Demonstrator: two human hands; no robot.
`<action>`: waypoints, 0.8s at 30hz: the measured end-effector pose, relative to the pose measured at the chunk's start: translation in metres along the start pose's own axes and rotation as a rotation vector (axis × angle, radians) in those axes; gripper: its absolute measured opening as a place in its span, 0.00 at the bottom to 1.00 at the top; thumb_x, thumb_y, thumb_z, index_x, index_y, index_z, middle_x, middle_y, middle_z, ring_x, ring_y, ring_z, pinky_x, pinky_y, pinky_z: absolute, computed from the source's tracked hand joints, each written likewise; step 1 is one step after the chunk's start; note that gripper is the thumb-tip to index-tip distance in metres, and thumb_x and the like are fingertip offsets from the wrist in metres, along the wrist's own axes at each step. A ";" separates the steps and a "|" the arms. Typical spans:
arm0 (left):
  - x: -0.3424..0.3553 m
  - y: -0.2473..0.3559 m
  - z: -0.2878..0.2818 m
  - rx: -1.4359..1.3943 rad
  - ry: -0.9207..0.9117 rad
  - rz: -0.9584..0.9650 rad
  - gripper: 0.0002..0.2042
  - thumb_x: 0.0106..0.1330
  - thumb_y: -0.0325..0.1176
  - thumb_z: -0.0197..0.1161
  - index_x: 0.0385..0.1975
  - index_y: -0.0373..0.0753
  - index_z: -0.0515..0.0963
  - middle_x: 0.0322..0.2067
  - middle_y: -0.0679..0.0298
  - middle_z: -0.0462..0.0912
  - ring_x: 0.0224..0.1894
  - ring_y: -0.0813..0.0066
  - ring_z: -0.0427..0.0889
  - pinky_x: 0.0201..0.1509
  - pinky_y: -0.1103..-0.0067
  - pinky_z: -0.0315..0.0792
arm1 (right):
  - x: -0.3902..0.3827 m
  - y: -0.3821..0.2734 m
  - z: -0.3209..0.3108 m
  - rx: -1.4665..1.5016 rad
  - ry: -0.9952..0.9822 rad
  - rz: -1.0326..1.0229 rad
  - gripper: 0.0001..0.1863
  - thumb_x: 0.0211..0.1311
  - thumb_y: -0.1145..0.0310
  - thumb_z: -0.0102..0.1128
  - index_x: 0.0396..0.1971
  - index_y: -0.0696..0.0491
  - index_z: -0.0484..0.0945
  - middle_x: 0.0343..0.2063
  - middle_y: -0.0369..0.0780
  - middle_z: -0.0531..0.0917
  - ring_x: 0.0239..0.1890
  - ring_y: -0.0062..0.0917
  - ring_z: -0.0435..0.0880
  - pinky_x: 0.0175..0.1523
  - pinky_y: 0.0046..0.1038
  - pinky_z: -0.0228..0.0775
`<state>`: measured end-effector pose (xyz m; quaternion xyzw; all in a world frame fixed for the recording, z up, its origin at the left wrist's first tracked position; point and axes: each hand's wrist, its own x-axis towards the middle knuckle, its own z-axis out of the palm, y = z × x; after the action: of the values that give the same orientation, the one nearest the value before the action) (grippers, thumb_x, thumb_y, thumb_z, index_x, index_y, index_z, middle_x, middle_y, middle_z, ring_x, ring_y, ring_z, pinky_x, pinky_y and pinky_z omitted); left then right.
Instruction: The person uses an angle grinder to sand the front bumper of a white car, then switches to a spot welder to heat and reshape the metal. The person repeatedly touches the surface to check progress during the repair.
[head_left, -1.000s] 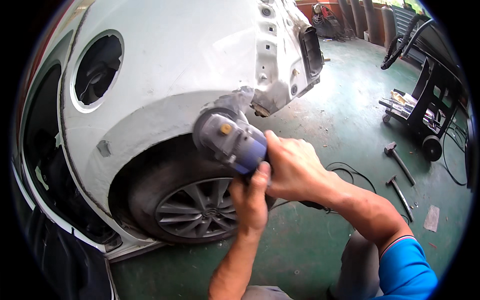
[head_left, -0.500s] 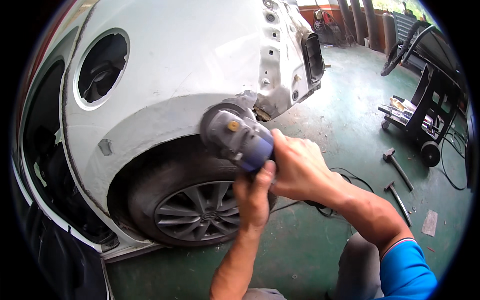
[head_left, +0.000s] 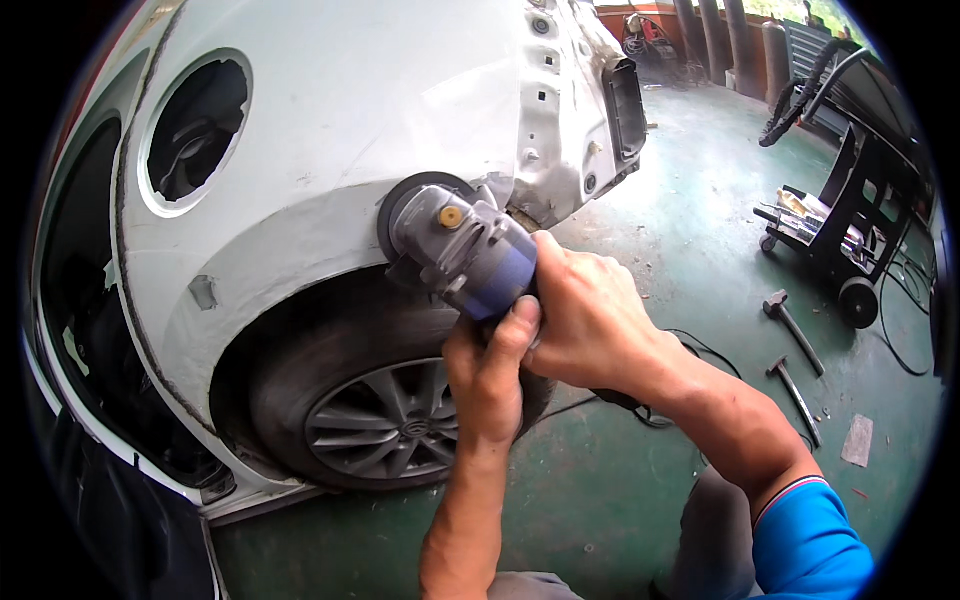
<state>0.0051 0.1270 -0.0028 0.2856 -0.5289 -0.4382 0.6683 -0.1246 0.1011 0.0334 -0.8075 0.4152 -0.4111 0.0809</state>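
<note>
Both my hands are closed round an angle grinder [head_left: 480,255] with a grey head and a blue body. My left hand [head_left: 490,375] grips it from below, thumb up along the body. Behind it, my right hand [head_left: 590,315] wraps the rear part, hiding most of the handle. The grinder's dark disc [head_left: 392,225] lies at the white rear fender [head_left: 330,225] of a car, just above the wheel arch; whether it touches is hard to tell. Bare, scuffed patches show on the panel. Under the arch sits the tyre [head_left: 300,375] with its grey alloy wheel [head_left: 390,425].
Two hammers [head_left: 795,335] [head_left: 797,402] lie on the green floor [head_left: 620,500] at right, by a scrap sheet [head_left: 857,441]. A black wheeled cart [head_left: 850,220] stands behind them. The grinder's cable [head_left: 710,355] trails beside my right forearm. An open car door [head_left: 110,500] is at lower left.
The grinder and both hands have shifted slightly left and up along the edge of the wheel arch. My grip looks the same.
</note>
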 end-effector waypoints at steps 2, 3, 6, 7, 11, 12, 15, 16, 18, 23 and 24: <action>-0.007 0.000 0.004 0.076 0.013 0.011 0.18 0.66 0.35 0.63 0.50 0.28 0.75 0.45 0.62 0.79 0.46 0.79 0.76 0.52 0.79 0.70 | -0.010 0.007 0.001 0.013 -0.011 0.017 0.18 0.45 0.67 0.63 0.30 0.62 0.66 0.22 0.55 0.80 0.29 0.53 0.82 0.34 0.48 0.73; -0.011 -0.008 0.005 0.041 0.010 0.008 0.18 0.66 0.34 0.63 0.49 0.28 0.76 0.45 0.63 0.79 0.46 0.79 0.76 0.52 0.79 0.70 | -0.013 0.008 0.002 0.015 -0.016 0.021 0.18 0.45 0.67 0.63 0.30 0.62 0.66 0.22 0.55 0.80 0.29 0.53 0.82 0.34 0.48 0.73; -0.017 -0.007 0.001 0.047 0.023 -0.005 0.17 0.66 0.34 0.63 0.49 0.28 0.76 0.44 0.63 0.80 0.45 0.79 0.76 0.50 0.80 0.70 | -0.016 0.007 0.010 0.029 -0.030 0.019 0.19 0.45 0.66 0.63 0.30 0.62 0.66 0.22 0.55 0.80 0.29 0.53 0.82 0.35 0.48 0.73; -0.012 0.000 0.000 0.063 0.020 -0.014 0.17 0.66 0.35 0.63 0.49 0.28 0.76 0.43 0.63 0.80 0.45 0.80 0.76 0.50 0.81 0.70 | -0.016 0.009 0.011 0.030 -0.014 0.034 0.19 0.45 0.66 0.63 0.30 0.62 0.66 0.22 0.55 0.80 0.29 0.54 0.82 0.35 0.48 0.73; -0.004 0.002 0.001 0.185 -0.027 -0.014 0.17 0.66 0.38 0.65 0.44 0.28 0.78 0.36 0.64 0.82 0.39 0.80 0.77 0.45 0.81 0.72 | -0.012 0.009 0.008 0.089 0.066 0.053 0.19 0.46 0.66 0.62 0.34 0.63 0.68 0.24 0.56 0.80 0.31 0.56 0.81 0.38 0.48 0.73; -0.008 -0.002 0.004 0.167 -0.017 -0.030 0.17 0.65 0.38 0.65 0.44 0.28 0.78 0.36 0.65 0.81 0.39 0.82 0.76 0.44 0.82 0.71 | -0.018 0.014 0.010 0.096 0.069 0.033 0.19 0.46 0.66 0.62 0.34 0.63 0.68 0.24 0.56 0.81 0.32 0.55 0.81 0.38 0.48 0.73; -0.016 -0.014 0.002 0.095 -0.010 -0.023 0.16 0.66 0.37 0.65 0.43 0.28 0.78 0.34 0.68 0.79 0.36 0.84 0.74 0.41 0.84 0.69 | -0.026 0.016 0.020 0.111 0.055 0.052 0.19 0.46 0.66 0.62 0.34 0.63 0.69 0.24 0.56 0.80 0.31 0.56 0.81 0.38 0.48 0.73; -0.013 -0.013 -0.003 0.102 -0.042 -0.048 0.15 0.66 0.36 0.65 0.44 0.29 0.78 0.33 0.68 0.80 0.35 0.85 0.74 0.39 0.85 0.69 | -0.022 0.013 0.018 0.111 0.063 0.043 0.19 0.46 0.66 0.62 0.34 0.62 0.68 0.24 0.56 0.80 0.31 0.56 0.81 0.37 0.48 0.72; -0.007 -0.004 -0.005 0.096 -0.054 0.005 0.14 0.66 0.36 0.65 0.43 0.30 0.78 0.33 0.69 0.79 0.34 0.86 0.73 0.38 0.85 0.68 | -0.018 0.011 0.018 0.094 0.069 0.043 0.19 0.47 0.66 0.62 0.34 0.62 0.68 0.24 0.56 0.80 0.31 0.56 0.81 0.37 0.49 0.72; -0.029 -0.023 0.002 0.098 -0.019 -0.048 0.15 0.68 0.37 0.63 0.45 0.30 0.78 0.37 0.66 0.81 0.40 0.82 0.76 0.46 0.82 0.71 | -0.036 0.025 0.021 0.103 -0.011 0.071 0.19 0.47 0.66 0.62 0.34 0.62 0.68 0.23 0.57 0.80 0.30 0.58 0.80 0.37 0.49 0.71; -0.036 -0.031 0.008 0.070 0.012 -0.029 0.15 0.68 0.37 0.63 0.44 0.30 0.78 0.38 0.65 0.81 0.41 0.81 0.76 0.46 0.81 0.71 | -0.046 0.029 0.022 0.112 -0.038 0.078 0.19 0.47 0.66 0.62 0.34 0.62 0.68 0.23 0.57 0.80 0.31 0.58 0.79 0.37 0.49 0.71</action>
<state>-0.0136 0.1451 -0.0433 0.3189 -0.5357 -0.4275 0.6547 -0.1410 0.1115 -0.0215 -0.7928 0.4209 -0.4147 0.1498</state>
